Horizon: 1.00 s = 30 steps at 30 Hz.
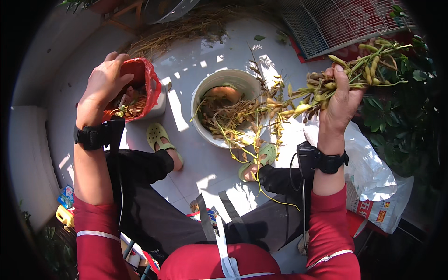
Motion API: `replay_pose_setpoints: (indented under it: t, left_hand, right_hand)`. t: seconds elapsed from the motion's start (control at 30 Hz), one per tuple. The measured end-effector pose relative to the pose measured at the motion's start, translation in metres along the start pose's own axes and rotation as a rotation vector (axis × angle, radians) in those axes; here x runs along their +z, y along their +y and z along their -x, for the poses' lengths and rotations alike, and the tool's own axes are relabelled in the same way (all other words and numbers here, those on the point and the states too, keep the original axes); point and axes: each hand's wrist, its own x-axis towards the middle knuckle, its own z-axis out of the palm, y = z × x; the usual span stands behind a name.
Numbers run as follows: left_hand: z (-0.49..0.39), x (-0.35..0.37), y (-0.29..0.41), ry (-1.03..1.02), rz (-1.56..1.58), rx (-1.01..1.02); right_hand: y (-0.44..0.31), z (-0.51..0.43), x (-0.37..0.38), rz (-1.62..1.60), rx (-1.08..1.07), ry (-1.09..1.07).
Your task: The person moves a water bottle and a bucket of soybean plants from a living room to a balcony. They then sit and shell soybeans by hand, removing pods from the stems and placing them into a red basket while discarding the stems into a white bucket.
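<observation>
My right hand (339,94) is closed around a bunch of soybean stalks (301,105) with green, yellow and brown pods; the stalks trail left across a white plastic bucket (203,131). Inside that bucket lie more pods and stems and a round orange-brown thing (224,93). Over the rim of a bin lined with a red plastic bag (152,89) hovers my left hand (108,78), its fingers curved and slightly apart, with nothing seen in it. Dry leaves and scraps (131,106) lie in the lined bin.
Dry stalks (182,33) are heaped on the tiled floor at the back. A wire cage (343,24) stands back right, leafy plants (381,119) on the right, white plastic sacks (367,168) beside my right arm. My feet in green clogs (161,138) flank the white bucket.
</observation>
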Motion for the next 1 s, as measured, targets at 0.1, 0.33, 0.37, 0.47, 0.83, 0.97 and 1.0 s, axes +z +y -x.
replay_pose_setpoints:
  t: [0.1, 0.33, 0.37, 0.47, 0.83, 0.97, 1.0]
  left_hand:
    - [-0.003, 0.001, 0.02, 0.204, 0.21, 0.249]
    - [0.003, 0.002, 0.046, -0.196, 0.173, 0.277]
    - [0.002, 0.004, 0.048, -0.182, 0.163, 0.252]
    - [0.001, 0.008, 0.053, -0.125, 0.216, 0.296]
    - [-0.002, 0.004, 0.063, -0.184, 0.196, 0.305]
    - [-0.005, 0.004, 0.064, -0.075, 0.195, 0.347]
    - [-0.006, 0.004, 0.064, -0.069, 0.194, 0.339]
  right_hand:
    - [0.02, -0.025, -0.035, 0.333, -0.172, -0.112]
    - [0.162, 0.01, -0.179, 1.19, 0.333, -0.236]
    - [0.18, 0.017, -0.194, 1.105, 0.52, -0.253]
    - [0.22, 0.046, -0.219, 1.221, 0.638, -0.422]
    - [0.13, -0.044, -0.171, 0.536, 0.593, -0.091]
    - [0.095, -0.053, -0.101, 0.422, 0.514, -0.261]
    - [0.093, -0.045, -0.081, 0.503, 0.54, -0.357]
